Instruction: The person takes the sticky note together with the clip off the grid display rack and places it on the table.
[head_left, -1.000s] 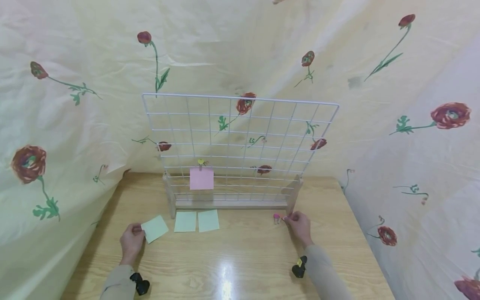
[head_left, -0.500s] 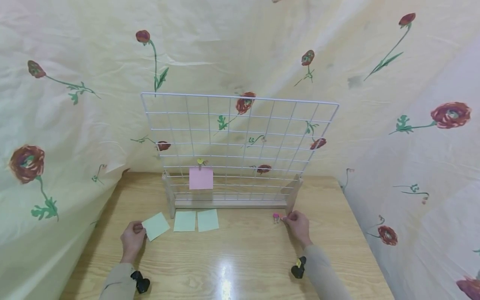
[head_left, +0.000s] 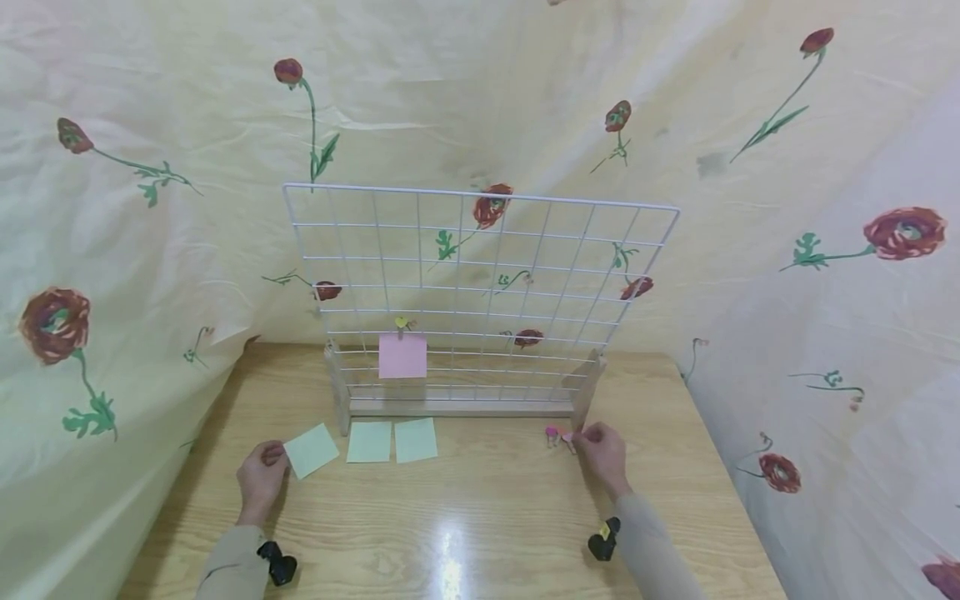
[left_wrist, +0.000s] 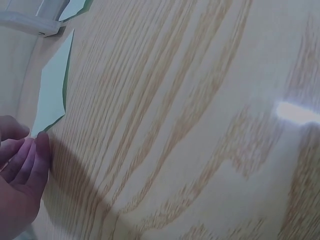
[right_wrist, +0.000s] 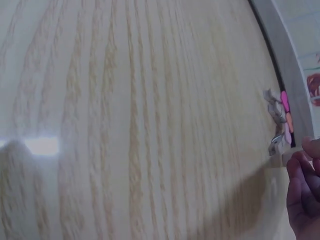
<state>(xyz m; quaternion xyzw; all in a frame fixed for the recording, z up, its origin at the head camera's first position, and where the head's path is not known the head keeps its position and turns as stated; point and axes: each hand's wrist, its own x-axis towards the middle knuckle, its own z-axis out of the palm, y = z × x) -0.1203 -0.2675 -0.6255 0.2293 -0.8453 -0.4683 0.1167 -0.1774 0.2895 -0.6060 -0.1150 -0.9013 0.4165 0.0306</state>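
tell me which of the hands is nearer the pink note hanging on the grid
Left. The left hand sits below-left of the pink note, gripping a green note; the right hand lies farther off, by the clips.

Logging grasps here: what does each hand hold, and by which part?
The left hand pinches a green note by its near-left corner. The right hand is at the small clips; whether it grips one cannot be told.

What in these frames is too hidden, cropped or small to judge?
- Right wrist view: right hand cut by the frame edge; its grip on the clips unclear.
- Head view: clips too small to count.
- Left wrist view: green note foreshortened; left hand cropped.
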